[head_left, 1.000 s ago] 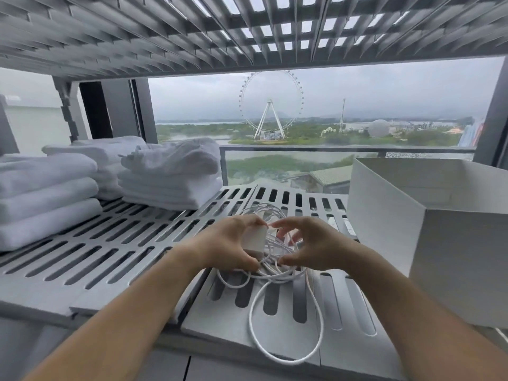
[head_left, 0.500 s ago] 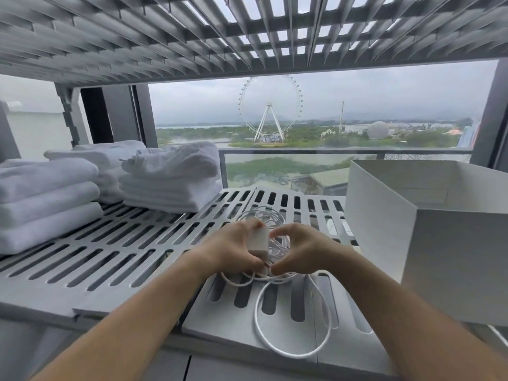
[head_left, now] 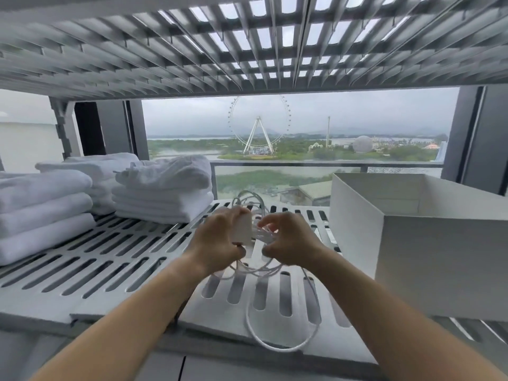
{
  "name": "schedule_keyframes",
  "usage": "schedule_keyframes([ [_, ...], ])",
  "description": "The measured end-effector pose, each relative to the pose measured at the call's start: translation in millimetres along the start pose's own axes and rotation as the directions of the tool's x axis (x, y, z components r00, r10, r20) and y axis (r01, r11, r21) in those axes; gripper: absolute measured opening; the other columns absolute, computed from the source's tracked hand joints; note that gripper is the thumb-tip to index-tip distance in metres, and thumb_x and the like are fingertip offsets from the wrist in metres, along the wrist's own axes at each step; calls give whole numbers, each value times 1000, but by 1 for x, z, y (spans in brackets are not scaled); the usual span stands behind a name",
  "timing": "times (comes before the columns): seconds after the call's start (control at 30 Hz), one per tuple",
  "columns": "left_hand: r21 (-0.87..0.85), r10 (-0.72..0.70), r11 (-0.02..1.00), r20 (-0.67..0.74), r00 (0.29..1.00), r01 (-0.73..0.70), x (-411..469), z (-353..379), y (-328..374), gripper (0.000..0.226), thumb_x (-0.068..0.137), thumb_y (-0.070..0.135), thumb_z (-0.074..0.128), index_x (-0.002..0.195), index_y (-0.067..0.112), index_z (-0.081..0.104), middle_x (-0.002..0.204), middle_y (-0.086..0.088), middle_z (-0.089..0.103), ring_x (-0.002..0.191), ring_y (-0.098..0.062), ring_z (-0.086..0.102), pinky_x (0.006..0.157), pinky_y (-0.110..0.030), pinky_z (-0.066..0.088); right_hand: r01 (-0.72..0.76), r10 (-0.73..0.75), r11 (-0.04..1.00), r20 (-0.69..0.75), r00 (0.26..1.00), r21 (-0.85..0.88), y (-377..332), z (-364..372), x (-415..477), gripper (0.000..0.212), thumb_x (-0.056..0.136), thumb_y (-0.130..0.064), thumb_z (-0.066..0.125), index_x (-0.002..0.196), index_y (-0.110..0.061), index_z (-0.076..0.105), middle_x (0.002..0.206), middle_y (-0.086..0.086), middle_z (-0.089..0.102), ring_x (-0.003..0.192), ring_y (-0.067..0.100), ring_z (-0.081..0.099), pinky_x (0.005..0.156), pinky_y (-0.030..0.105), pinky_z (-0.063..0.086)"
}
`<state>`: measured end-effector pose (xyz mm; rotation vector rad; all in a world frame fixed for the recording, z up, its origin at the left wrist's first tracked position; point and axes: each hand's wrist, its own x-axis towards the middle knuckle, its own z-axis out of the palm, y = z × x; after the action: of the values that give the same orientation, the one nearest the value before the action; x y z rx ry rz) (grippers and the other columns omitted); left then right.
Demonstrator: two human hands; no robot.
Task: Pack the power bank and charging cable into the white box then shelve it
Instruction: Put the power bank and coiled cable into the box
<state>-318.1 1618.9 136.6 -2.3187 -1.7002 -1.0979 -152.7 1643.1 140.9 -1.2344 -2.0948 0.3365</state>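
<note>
A small white power bank [head_left: 242, 229] is gripped in my left hand [head_left: 217, 243], a little above the slatted grey shelf [head_left: 115, 259]. My right hand [head_left: 288, 242] pinches the bundled loops of the white charging cable [head_left: 264, 235] right beside it. One loose cable loop [head_left: 277, 345] hangs down to the shelf's front edge. The open white box [head_left: 439, 259] stands on the shelf to the right of my hands, with nothing visible inside.
Stacks of folded white towels [head_left: 162, 193] fill the left and back left of the shelf. A slatted upper shelf [head_left: 247, 45] runs close overhead. Behind is a window with a railing [head_left: 302, 164].
Both hands have lifted slightly and moved back with the power bank and cable. The hanging cable loop has been drawn in a little.
</note>
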Motion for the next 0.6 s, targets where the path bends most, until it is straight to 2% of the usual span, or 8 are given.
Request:
schedule_keyframes([
  [0.1,3,38,999,-110,993,-38,9,-21,16,65,57,10,75,116,25,53,104,-3,57,80,-20,53,67,-32,47,69,-68,998,-104,992,6,-16,-22,6,51,60,-5,74,109,-19,67,105,7,69,81,13,61,66,22,51],
  [0.2,10,81,997,-202,976,-81,18,-37,37,66,58,9,75,117,27,52,107,-2,55,80,-19,51,64,-28,44,116,-115,993,-200,973,-8,-31,-51,8,51,59,-4,73,106,-21,68,103,5,71,77,11,63,60,14,49],
  [0.3,0,122,992,-281,952,-127,23,-43,59,67,57,9,76,116,28,50,111,1,52,83,-16,48,60,-22,45,138,-138,990,-276,951,-17,-39,-79,4,51,58,-4,73,105,-23,68,102,3,70,80,12,63,64,15,46],
  [0.4,-9,157,986,-312,937,-169,30,-41,82,68,59,9,77,118,24,49,114,0,49,86,-15,45,57,-9,34,146,-154,988,-326,933,-47,-38,-103,-4,50,59,-5,71,104,-25,68,103,2,70,81,12,63,68,14,47],
  [0.47,-13,169,983,-324,931,-183,37,-38,99,68,60,8,77,119,23,48,115,0,48,87,-15,45,57,-7,31,154,-164,986,-346,924,-56,-34,-119,-10,49,59,-5,71,104,-23,68,103,3,71,83,13,64,75,18,48],
  [0.6,-6,201,976,-343,918,-216,57,-29,137,67,59,8,76,119,21,49,114,-2,49,88,-14,44,59,-6,31,139,-148,989,-398,906,-52,-16,-155,-17,47,59,-7,72,103,-24,69,97,0,71,81,13,64,77,17,46],
])
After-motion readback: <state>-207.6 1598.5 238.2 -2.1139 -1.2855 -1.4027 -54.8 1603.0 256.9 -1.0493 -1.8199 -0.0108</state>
